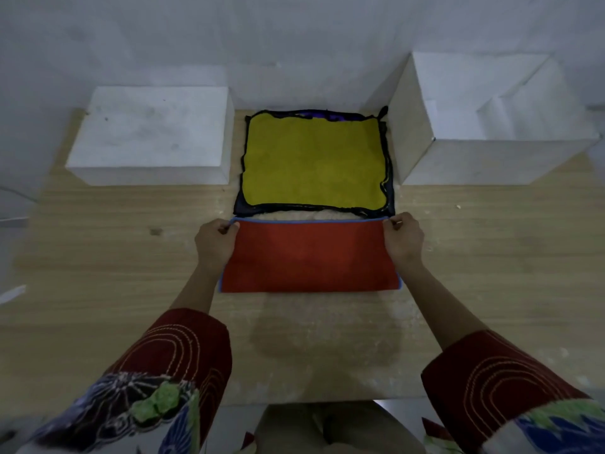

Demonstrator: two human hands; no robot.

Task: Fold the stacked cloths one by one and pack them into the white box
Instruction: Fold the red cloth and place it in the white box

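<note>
Both hands are on it now. My left hand (214, 240) pinches the far left corner of the red cloth (309, 257), my right hand (404, 239) the far right one. Its long axis runs fingertip to fingertip. It lies flat, blue-hemmed, probably folded in half. The white box (474, 168) sits beyond the right fingers, nearer that hand, and the stack (314, 162) lies just past both.

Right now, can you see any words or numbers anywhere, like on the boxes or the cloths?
None: no words, numbers or labels can be read anywhere.
The white box on the left and the open white box on the right are blank.
The red cloth and the yellow cloth are plain.
The sleeves carry only stitched curves and patterns, no letters.
</note>
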